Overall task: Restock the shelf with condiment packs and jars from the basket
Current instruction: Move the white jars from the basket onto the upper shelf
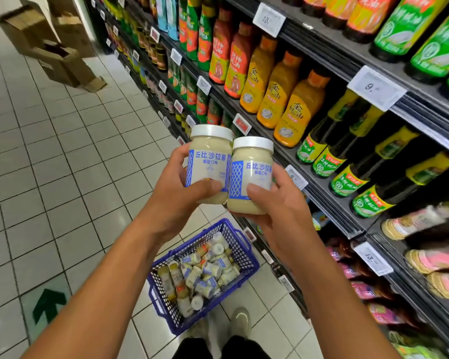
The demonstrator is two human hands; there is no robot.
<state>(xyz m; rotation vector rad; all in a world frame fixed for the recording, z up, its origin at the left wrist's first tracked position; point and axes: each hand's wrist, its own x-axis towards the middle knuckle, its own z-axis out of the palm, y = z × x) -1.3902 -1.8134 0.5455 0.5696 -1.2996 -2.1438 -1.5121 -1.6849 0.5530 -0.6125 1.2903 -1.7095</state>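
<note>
**Two jars being held up beside the shelf**

Both arms are reaching forward, wrists bent upward. The left hand (pixel 176 195) is gripping the left jar (pixel 210 156), white-lidded and full of pale dressing, with the thumb lying across its blue label and the fingers curling behind. The right hand (pixel 283 211) is gripping the right jar (pixel 252 172) the same way. Both jars are standing upright, touching side by side. Just right of the hands, the shelf (pixel 322 193) is carrying orange squeeze bottles (pixel 296 110) and dark bottles with green labels (pixel 347 161), crowding its nearest rows. Below the hands, the blue basket (pixel 241 244) is sitting on the tiled floor (pixel 62 164), holding many more jumbled jars. Cardboard boxes (pixel 60 55) are lying well away, up-left.
</note>
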